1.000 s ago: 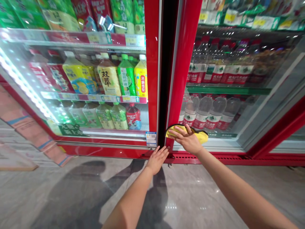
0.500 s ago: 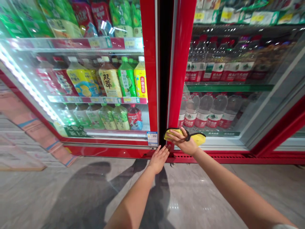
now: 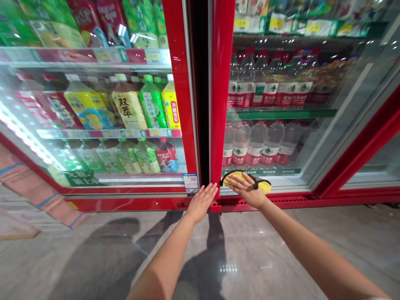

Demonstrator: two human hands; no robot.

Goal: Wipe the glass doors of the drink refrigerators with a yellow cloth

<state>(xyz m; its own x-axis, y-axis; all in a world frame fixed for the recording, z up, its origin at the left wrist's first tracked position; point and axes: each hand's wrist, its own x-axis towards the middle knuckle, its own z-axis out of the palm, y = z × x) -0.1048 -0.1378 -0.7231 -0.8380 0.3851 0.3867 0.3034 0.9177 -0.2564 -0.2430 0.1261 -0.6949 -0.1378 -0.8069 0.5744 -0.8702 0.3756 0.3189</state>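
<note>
My right hand (image 3: 250, 193) presses a yellow cloth (image 3: 265, 187) with black edging against the low part of the right cooler's glass door (image 3: 304, 154). Its fingers lie stretched over the cloth, and part of the cloth sticks out past the wrist side. My left hand (image 3: 200, 204) is open, fingers extended, with the fingertips against the bottom of the red door frame (image 3: 218, 146). Nothing shows in the left hand; its palm is hidden. Behind the glass, just above the cloth, stand large water bottles (image 3: 255, 146) with red and white labels.
A second red cooler (image 3: 183, 125) at left holds bottled drinks (image 3: 128, 104); a dark gap (image 3: 200, 83) separates the two. Pink and white cartons (image 3: 34, 187) are stacked at the far left. A red perforated base strip (image 3: 290, 203) runs above the grey tiled floor (image 3: 250, 258).
The right hand has slid the cloth rightward off the red frame onto the glass beside it. The left hand stays at the frame's bottom. My view has turned slightly to the right.
</note>
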